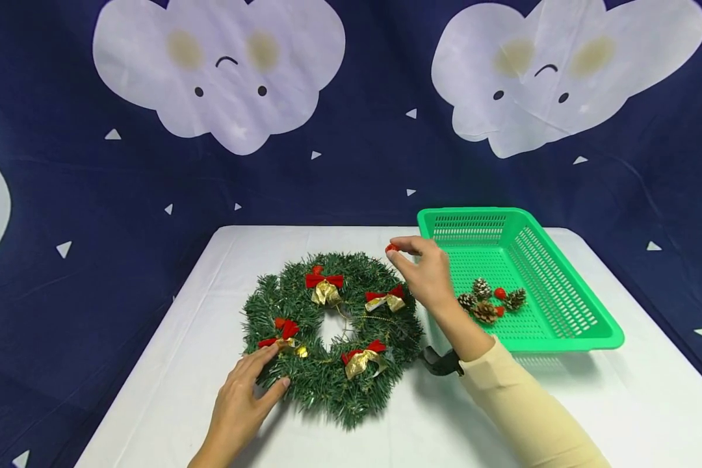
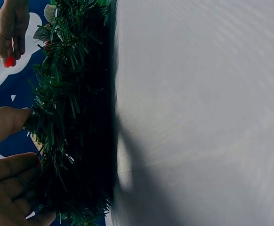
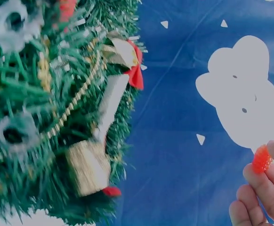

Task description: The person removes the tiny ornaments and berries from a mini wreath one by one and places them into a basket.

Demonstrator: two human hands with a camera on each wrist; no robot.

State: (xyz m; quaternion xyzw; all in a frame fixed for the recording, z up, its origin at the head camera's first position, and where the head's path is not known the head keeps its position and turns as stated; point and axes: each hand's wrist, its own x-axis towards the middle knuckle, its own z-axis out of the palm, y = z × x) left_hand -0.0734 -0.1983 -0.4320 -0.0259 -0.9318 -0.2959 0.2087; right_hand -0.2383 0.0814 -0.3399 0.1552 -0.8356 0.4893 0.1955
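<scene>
A green tinsel wreath (image 1: 327, 383) lies flat on the white tabletop, dressed with red and gold bows (image 1: 324, 285) and a thin gold bead string. My left hand (image 1: 242, 390) rests at its near left edge, thumb and fingers spread, fingertips touching the greenery by a bow (image 1: 282, 331). Between thumb and fingertips my right hand (image 1: 427, 273) pinches a small red berry (image 1: 391, 248), raised above the wreath's far right side. The right wrist view shows the berry's bumpy surface, where the same berry (image 3: 262, 160) is clear of the wreath.
A green plastic basket (image 1: 573, 343) stands right of the wreath, under the right forearm. Inside it lie several pine cones (image 1: 485, 312) and red berries (image 1: 500, 294). A dark strap (image 1: 440, 361) hangs at the right wrist. Behind the table hangs a navy cloth (image 1: 374, 175) with clouds.
</scene>
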